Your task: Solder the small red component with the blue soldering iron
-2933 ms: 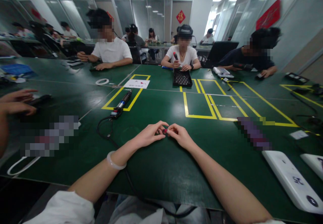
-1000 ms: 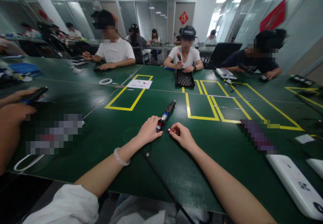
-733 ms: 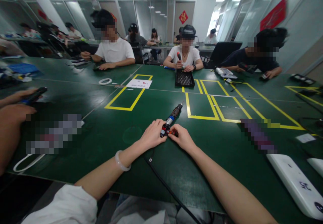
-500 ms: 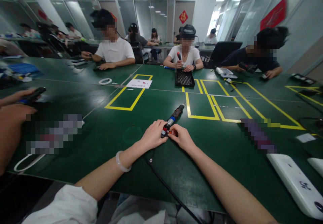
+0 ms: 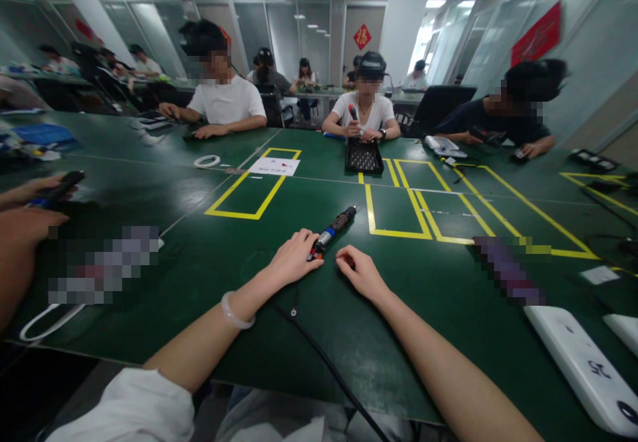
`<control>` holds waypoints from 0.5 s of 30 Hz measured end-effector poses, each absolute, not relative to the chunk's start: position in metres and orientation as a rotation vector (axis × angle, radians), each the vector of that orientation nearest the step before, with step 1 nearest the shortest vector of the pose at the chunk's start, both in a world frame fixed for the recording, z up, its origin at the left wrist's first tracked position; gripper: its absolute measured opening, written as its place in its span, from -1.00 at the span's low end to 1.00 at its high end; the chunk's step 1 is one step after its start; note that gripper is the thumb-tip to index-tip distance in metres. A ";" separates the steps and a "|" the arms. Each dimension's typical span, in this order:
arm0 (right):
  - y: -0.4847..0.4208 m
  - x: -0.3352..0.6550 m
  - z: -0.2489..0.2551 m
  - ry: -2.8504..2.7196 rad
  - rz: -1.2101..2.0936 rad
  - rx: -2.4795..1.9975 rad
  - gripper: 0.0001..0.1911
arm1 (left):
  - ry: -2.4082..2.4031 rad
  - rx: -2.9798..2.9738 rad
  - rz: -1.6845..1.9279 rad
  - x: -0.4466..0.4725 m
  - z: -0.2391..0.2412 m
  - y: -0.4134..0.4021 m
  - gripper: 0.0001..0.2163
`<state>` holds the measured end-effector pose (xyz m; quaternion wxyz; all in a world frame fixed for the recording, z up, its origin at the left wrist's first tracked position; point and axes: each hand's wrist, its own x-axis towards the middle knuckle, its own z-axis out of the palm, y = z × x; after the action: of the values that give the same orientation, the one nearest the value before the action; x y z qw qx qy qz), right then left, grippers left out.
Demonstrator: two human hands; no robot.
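A corded electric screwdriver (image 5: 329, 231), black with a blue and silver band, lies slanted on the green table with its thin bit pointing away to the upper right. My left hand (image 5: 294, 259) is closed over its rear end, where small red and orange parts show beside the thumb. My right hand (image 5: 365, 272) rests on the table just right of the tool, apart from it. Its fingers are curled in with thumb and forefinger close together, and nothing shows in them. A black cable (image 5: 323, 355) runs from beneath my left forearm to the table's near edge.
Yellow tape outlines (image 5: 399, 233) mark the table ahead. A white case (image 5: 578, 362) lies at right, a blurred-out dark item (image 5: 508, 272) beside it. Across the table, a person works over a black tray (image 5: 363, 157). Another person's hand (image 5: 44, 199) holds a tool at left.
My right hand has let go of the screwdriver's rear end, leaving a gap. My left hand and the screwdriver have shifted slightly left, and the tool is tilted more to the right.
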<state>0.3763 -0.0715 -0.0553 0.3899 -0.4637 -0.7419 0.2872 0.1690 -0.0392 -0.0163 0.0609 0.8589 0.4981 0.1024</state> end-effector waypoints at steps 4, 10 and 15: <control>-0.071 0.378 -0.056 -1.949 0.682 -1.166 -0.92 | 1.650 2.493 0.251 0.130 -0.016 -0.014 -0.46; -0.072 0.378 -0.054 -2.009 0.640 -1.178 -0.91 | 1.895 2.287 0.199 0.035 -0.028 0.036 -0.41; -0.071 0.378 -0.055 -2.032 0.633 -1.185 -0.92 | 2.138 2.133 0.233 -0.035 -0.034 0.057 -0.41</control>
<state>0.3783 -0.0712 -0.0548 0.3456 -0.4566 -0.7827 0.2439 -0.0350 0.0574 -0.0338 0.0562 0.7030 0.7048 0.0769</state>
